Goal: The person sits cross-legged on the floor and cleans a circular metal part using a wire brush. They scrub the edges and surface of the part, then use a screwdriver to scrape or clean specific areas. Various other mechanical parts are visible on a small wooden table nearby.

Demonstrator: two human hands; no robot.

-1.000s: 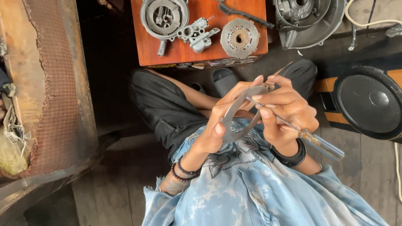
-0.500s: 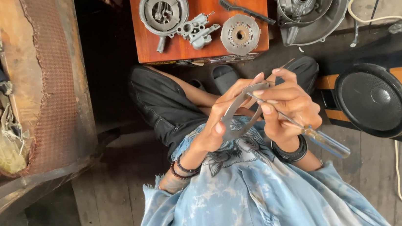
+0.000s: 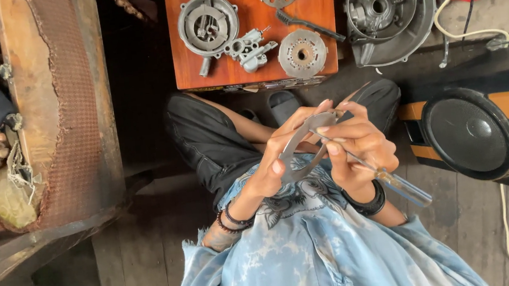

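On the wooden board (image 3: 183, 44), a round grey housing (image 3: 208, 25) lies near the left edge, a small cast metal part (image 3: 248, 48) beside it, and a toothed disc (image 3: 302, 53) near the front right corner. Below the board, over the lap, the left hand (image 3: 278, 162) is closed around a curved flat metal bracket (image 3: 299, 151). The right hand (image 3: 354, 146) is closed on a clear-handled screwdriver (image 3: 395, 182), its tip at the bracket. A speaker (image 3: 470, 134) lies further right.

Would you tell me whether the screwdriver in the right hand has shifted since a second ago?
No. The screwdriver, in the right hand, keeps its place against the speaker; its tip stays at the flat metal part.
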